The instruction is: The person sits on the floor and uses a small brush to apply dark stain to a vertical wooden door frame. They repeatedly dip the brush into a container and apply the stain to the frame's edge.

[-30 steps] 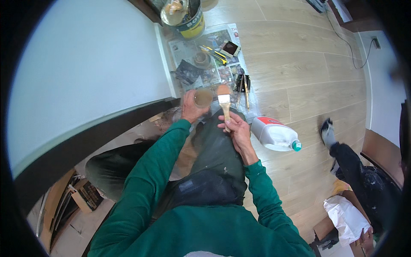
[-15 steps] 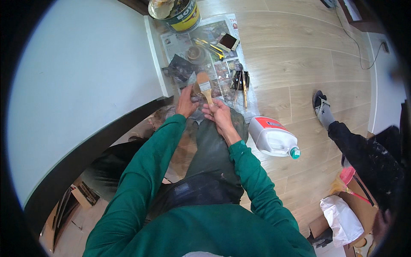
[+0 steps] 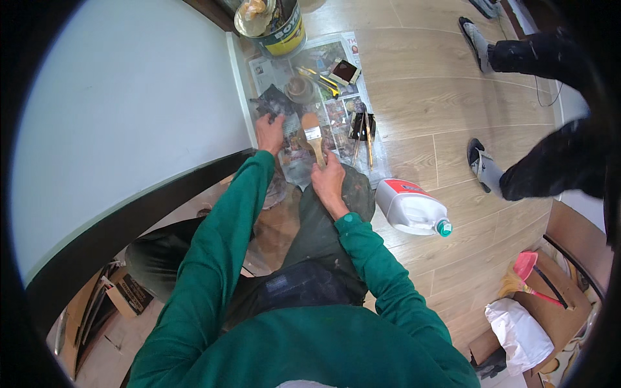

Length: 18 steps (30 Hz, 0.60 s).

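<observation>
A flat paintbrush (image 3: 314, 134) with a wooden handle, pale metal band and tan bristles points away from me. My right hand (image 3: 330, 181) is closed round its handle, above my knee. Farther left, my left hand (image 3: 270, 134) has its curled fingertips on the near edge of a crumpled dark grey sheet (image 3: 274, 99); whether that is cloth or paper I cannot make out. Just right of the sheet stands a small, cloudy round container (image 3: 299, 89). All of these are over or on spread newspaper (image 3: 336, 48).
On the newspaper lie yellow-black cutters (image 3: 320, 81), a dark-filled tray (image 3: 344, 71), and thin brushes (image 3: 369, 139) on a black piece. A paint bucket (image 3: 284, 39) stands beyond. A white jug (image 3: 413, 207) lies right; another person's legs (image 3: 537, 174) stand farther right. A white panel (image 3: 142, 116) borders the left.
My left hand has moved away from beside the brush, forward and left to the dark sheet. My right hand still holds the brush. The other person's second leg has come into view.
</observation>
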Tool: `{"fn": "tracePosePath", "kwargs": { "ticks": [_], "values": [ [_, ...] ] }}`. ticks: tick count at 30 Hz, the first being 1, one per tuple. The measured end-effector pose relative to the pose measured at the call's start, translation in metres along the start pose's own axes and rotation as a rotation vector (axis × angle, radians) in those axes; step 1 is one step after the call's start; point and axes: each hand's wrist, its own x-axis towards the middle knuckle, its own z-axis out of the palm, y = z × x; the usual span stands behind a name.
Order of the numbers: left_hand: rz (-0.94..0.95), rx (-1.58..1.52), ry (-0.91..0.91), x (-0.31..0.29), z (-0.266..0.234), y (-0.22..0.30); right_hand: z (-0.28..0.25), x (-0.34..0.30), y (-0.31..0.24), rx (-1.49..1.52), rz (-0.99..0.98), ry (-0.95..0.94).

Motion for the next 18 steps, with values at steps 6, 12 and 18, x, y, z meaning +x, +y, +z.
{"fn": "tracePosePath", "kwargs": {
  "ticks": [6,12,18],
  "values": [
    [0.219,0.028,0.019,-0.072,-0.053,0.023,0.004,0.006,0.006,-0.059,-0.069,0.001],
    [0.356,-0.095,-0.005,-0.160,-0.118,0.062,0.006,0.006,0.013,-0.114,-0.126,-0.050],
    [0.372,-0.265,-0.050,-0.224,-0.174,0.080,-0.009,-0.002,0.000,-0.112,-0.189,-0.044]
  ]
}}
